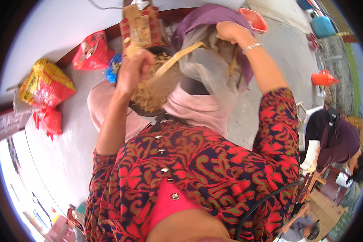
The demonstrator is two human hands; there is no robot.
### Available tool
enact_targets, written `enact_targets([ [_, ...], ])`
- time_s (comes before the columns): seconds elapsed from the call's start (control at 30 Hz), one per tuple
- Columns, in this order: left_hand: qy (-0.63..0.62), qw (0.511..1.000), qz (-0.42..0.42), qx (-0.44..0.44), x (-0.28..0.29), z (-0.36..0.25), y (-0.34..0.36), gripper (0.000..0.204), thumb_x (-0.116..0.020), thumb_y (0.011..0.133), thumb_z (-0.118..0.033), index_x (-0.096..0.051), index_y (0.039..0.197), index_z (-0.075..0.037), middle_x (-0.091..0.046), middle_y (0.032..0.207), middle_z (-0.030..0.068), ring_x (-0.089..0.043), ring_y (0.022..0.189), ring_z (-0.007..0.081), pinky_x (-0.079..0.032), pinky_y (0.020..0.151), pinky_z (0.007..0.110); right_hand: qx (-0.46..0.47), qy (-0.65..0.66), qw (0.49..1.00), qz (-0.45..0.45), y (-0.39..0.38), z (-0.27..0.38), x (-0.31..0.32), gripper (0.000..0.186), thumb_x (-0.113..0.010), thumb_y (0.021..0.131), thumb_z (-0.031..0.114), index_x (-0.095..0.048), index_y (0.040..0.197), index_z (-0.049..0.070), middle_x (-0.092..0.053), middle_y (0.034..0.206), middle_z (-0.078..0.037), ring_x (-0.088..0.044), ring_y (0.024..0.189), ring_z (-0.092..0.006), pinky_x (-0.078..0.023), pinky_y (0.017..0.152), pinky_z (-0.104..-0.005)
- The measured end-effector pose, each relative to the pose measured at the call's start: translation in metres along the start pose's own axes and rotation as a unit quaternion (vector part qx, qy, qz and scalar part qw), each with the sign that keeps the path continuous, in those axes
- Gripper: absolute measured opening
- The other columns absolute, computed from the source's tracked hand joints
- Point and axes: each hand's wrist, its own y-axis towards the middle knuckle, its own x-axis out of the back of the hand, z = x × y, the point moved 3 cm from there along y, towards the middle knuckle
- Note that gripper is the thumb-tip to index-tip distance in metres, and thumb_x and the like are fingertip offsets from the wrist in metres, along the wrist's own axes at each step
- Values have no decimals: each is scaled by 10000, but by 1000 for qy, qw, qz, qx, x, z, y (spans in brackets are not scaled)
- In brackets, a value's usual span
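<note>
My left hand (138,70), smeared by motion, has its fingers curled beside a tan wooden board (140,30); what it grips, if anything, I cannot make out. From near it a long pale-yellow strip (177,57) stretches toward the mouth of a purple bag (207,14) with a translucent plastic liner (201,62). At that mouth my right hand (229,32) is closed on the bag's edge. Below my left hand, a dark basin (143,112) on my lap holds many small tan chopped pieces (149,97). Pink cloth (193,107) covers my legs.
On the left floor stand a red plastic bag (92,51), a yellow-and-red sack (48,82), a small red bag (49,121) and a blue bag (113,67). An orange-red basin (254,20) is behind the purple bag. Other people (339,141) sit at the right.
</note>
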Motion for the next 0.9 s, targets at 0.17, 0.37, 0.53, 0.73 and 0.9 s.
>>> enact_targets([
  [0.17, 198, 959, 92, -183, -24, 2, -2, 372, -425, 960, -306, -610, 756, -56, -485, 574, -22, -452, 498, 82, -360, 476, 239, 371, 380, 846, 42, -36, 106, -12, 646, -447, 913, 577, -695, 847, -16, -682, 822, -97, -637, 771, -189, -496, 720, -322],
  [0.37, 242, 918, 123, -287, -18, 18, -7, 344, -441, 960, -275, -587, 780, -22, -479, 572, 4, -490, 542, 106, -405, 496, 273, 425, 678, 587, 123, -58, 197, -10, 258, -558, 928, 200, -633, 1028, -25, -671, 964, -139, -652, 878, -204, -524, 831, -340],
  [0.53, 418, 881, -15, -223, -6, 31, -6, 183, -528, 878, -152, -628, 947, -16, -606, 888, 128, -602, 801, 282, -482, 723, 368, 312, 842, 434, 69, -62, 196, 53, 217, -498, 963, 230, -595, 877, 55, -487, 574, 18, -410, 464, -79, -358, 443, -237],
  [0.73, 376, 802, -46, -462, -69, 26, -15, 434, -572, 727, -38, -596, 1160, -69, -496, 1262, 155, -493, 1155, 342, -412, 956, 427, 436, 749, 496, -46, -61, 141, 103, 243, -479, 980, 266, -586, 936, 52, -440, 602, 33, -390, 497, -78, -401, 517, -260],
  [0.9, 419, 777, 51, -468, -117, 64, 2, 300, -567, 735, -89, -631, 1027, -109, -561, 1082, 111, -518, 1114, 295, -433, 899, 410, 435, 765, 454, -134, -53, 131, 112, 150, -548, 935, 181, -581, 930, 35, -492, 640, 10, -481, 574, -109, -450, 570, -290],
])
